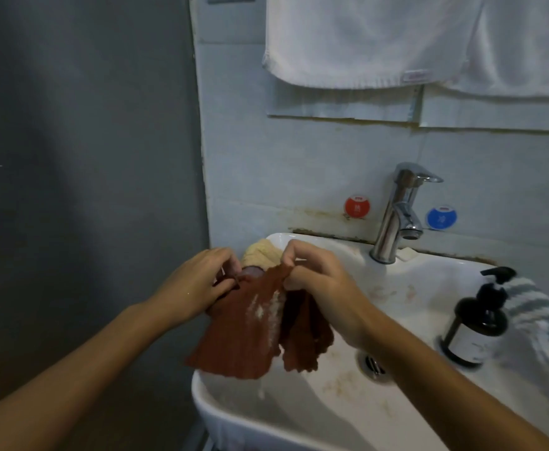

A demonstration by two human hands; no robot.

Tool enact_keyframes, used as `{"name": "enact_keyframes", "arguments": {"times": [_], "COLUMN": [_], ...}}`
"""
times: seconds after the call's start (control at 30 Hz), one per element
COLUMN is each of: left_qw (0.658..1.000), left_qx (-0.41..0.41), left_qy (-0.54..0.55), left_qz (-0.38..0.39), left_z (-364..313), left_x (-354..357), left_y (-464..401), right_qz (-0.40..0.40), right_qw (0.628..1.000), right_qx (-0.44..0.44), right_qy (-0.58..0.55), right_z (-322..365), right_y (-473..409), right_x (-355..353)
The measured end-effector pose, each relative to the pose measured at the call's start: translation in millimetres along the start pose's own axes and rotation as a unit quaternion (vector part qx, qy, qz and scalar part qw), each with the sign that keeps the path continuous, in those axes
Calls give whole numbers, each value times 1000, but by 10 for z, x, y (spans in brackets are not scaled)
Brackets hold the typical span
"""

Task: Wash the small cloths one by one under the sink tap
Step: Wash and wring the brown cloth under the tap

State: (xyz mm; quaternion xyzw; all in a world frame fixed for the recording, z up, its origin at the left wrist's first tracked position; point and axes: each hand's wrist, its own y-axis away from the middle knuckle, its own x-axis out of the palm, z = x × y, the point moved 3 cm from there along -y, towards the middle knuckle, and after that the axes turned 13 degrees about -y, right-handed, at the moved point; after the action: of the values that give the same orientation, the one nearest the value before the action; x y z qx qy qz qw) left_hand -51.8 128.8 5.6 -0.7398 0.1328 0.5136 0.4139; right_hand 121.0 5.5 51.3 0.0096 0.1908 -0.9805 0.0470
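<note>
Both forearms enter from the near edge and meet over the left side of the sink (234,415), where the left hand (195,284) and the right hand (312,278) each pinch the upper edge of the brown cloth (234,333) between thumb and curled fingers. This cloth hangs downward from that edge, so its long axis runs roughly vertically, with the free lower hem over the near-left part of the basin; pale streaks, probably suds, mark its middle. A second fold of it drops below the right hand. Directly behind the hands, on the far-left rim, lies a yellow cloth (265,253), apparently another of the set. The tap (397,216) stands to the right of and beyond the cloth, its spout pointing toward the basin; no water stream is visible from it. Judged from this layout, rinsing requires carrying the cloth rightward and farther in, and the right hand is the nearer one to the spout and its lever. The drain (372,366) sits low in the basin, right of the hanging hem. On the right rim stand a dark pump bottle (475,323) and a striped towel (533,314), well apart from the path. A white towel (380,40) hangs on the wall above.
</note>
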Motion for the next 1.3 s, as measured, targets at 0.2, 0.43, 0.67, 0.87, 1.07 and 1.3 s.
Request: {"name": "enact_keyframes", "arguments": {"times": [0.2, 0.43, 0.67, 0.87, 1.07, 1.3], "left_qw": [997, 873, 960, 973, 946, 885], "left_qx": [-1, -106, 20, 5, -32, -44], "left_qy": [-66, 452, 222, 136, 206, 401], "left_qz": [-37, 148, 169, 185, 249, 232], "left_z": [-74, -1501, -1576, -1678, -1776, -1889], "left_x": [-136, 10, 409, 532, 551, 626], "left_y": [-16, -434, -731, -820, -1010, -988], "right_qz": [-23, -44, -6, 28, -62, -118], "right_qw": [995, 983, 941, 882, 906, 942], "right_qx": [89, 166, 288, 310, 225, 190], "right_qy": [-33, -61, 175, 355, 353, 250], "right_z": [146, -45, -139, -138, -193, -255], "right_y": [81, 202, 396, 404, 356, 354], "right_x": [-405, -956, -1505, -1584, -1640, -1728]}}
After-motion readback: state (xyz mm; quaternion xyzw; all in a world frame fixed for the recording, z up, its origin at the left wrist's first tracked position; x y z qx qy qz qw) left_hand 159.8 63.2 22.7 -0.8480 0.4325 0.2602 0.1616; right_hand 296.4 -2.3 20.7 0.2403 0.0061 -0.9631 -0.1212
